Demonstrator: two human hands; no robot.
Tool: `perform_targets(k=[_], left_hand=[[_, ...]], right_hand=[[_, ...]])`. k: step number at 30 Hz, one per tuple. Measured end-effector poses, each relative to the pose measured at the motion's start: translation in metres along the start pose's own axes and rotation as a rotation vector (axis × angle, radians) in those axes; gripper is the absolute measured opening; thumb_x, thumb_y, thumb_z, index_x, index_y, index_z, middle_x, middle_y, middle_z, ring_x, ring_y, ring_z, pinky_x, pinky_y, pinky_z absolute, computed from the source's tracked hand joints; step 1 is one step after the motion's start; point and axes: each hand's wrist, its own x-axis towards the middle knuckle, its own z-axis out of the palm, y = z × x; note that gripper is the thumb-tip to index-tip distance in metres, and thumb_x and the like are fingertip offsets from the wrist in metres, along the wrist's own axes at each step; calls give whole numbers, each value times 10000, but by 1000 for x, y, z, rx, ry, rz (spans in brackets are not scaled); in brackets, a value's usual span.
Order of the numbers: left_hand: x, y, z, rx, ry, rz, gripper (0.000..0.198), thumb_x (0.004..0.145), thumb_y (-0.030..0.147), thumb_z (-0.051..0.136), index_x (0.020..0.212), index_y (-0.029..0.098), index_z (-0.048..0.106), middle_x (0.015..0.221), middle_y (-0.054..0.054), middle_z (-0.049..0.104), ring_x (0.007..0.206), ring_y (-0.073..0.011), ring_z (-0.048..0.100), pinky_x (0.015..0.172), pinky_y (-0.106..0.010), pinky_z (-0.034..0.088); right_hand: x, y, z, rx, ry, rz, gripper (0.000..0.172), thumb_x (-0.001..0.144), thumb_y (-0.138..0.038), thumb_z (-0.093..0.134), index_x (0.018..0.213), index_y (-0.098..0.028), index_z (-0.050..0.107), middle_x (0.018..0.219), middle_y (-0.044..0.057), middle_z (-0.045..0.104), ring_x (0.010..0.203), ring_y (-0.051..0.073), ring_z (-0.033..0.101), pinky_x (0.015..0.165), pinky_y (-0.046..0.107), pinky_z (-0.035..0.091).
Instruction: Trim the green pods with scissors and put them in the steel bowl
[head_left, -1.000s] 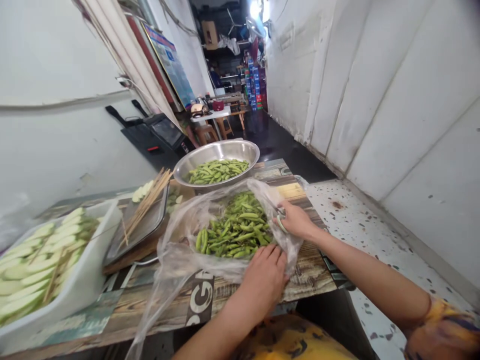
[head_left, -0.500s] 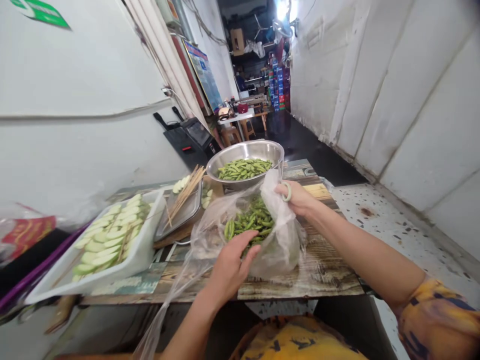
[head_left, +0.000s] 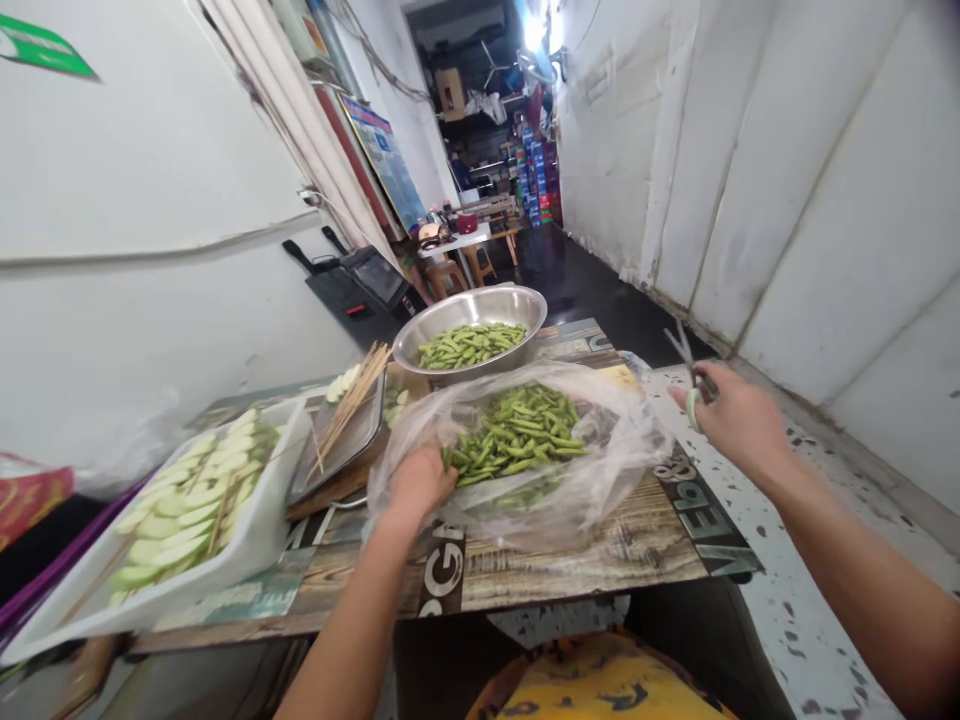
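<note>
My left hand (head_left: 420, 483) rests on the near edge of a clear plastic bag (head_left: 615, 480), its fingers gathering the film. Inside the opened bag lies a heap of green beans or pods (head_left: 514, 435). My right hand (head_left: 739, 420) is raised off to the right of the bag, beyond the table edge. It holds small metal scissors (head_left: 694, 375) with a pale green ring handle. Behind the bag, a steel bowl (head_left: 469, 308) holds more of the green pods (head_left: 471, 346).
A white tray (head_left: 259, 520) of pale green slices sits left, beside a metal tray (head_left: 367, 430) with bamboo skewers (head_left: 352, 400). The patterned wooden tabletop (head_left: 585, 550) ends at a speckled white surface (head_left: 795, 520). A black scale (head_left: 367, 285) stands behind.
My right hand has moved right, away from the bag, and the scissors now show in it. The bag lies wider open, and my left hand has dropped to its near edge.
</note>
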Motion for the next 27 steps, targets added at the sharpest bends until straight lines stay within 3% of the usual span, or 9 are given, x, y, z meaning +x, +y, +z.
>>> perform_targets(k=[2,4,7,9,11,14,18,21,27], left_hand=[[-1,1,-8,19,48,-3,282,795,282,446,959,112,599,885,-172,675,845,-266,639,717,-323,464],[-3,7,-19,-7,162,41,295,828,286,410,980,116,598,901,-165,668,860,-268,629,742,-342,461],[-1,26,-33,-203,323,234,324,842,299,435,1090,147,577,1033,-130,656,962,-248,601,832,-348,448],[4,40,-36,-358,323,362,345,818,311,503,1121,164,578,1083,-104,650,997,-229,591,871,-337,440],[10,52,-35,-434,280,405,387,767,336,587,1114,163,597,1060,-101,657,982,-237,593,868,-350,443],[21,59,-29,-541,220,398,516,710,388,650,1161,148,584,1054,-114,651,988,-256,584,874,-387,441],[33,59,-23,-975,171,370,405,817,364,518,1151,148,593,1070,-101,658,985,-203,596,896,-357,443],[35,61,-16,-1220,138,328,380,804,353,539,1104,131,611,974,-93,683,868,-180,626,819,-335,486],[25,66,-3,-1180,485,249,300,728,336,645,966,156,674,972,-74,683,893,-177,611,858,-328,458]], right_hand=[[-14,-25,-14,182,117,-59,448,749,-414,594,1137,-190,588,943,117,663,778,262,600,629,324,398],[-26,-59,-13,459,-33,-164,397,730,-392,630,1086,-217,613,850,67,665,682,202,585,596,286,401],[-33,-104,18,818,-418,-315,311,707,-370,647,975,-212,654,689,14,629,585,159,538,531,253,384],[-32,-121,47,881,-413,-283,285,710,-395,625,909,-194,661,578,-15,568,541,142,497,513,239,358],[-29,-126,72,853,-329,-217,303,705,-411,621,897,-180,656,576,-18,550,552,134,480,525,232,350],[-27,-118,89,739,-317,-201,290,685,-418,638,864,-191,665,592,-11,546,555,133,463,525,233,327],[-30,-109,87,655,-395,-178,353,624,-472,687,845,-197,679,523,-13,519,500,136,437,480,233,277],[-32,-110,78,636,-442,-240,333,629,-518,673,743,-205,687,511,-7,524,483,130,427,475,232,260],[-33,-109,62,560,-579,-303,417,624,-596,638,776,-214,707,569,-4,573,532,140,461,493,226,275]])
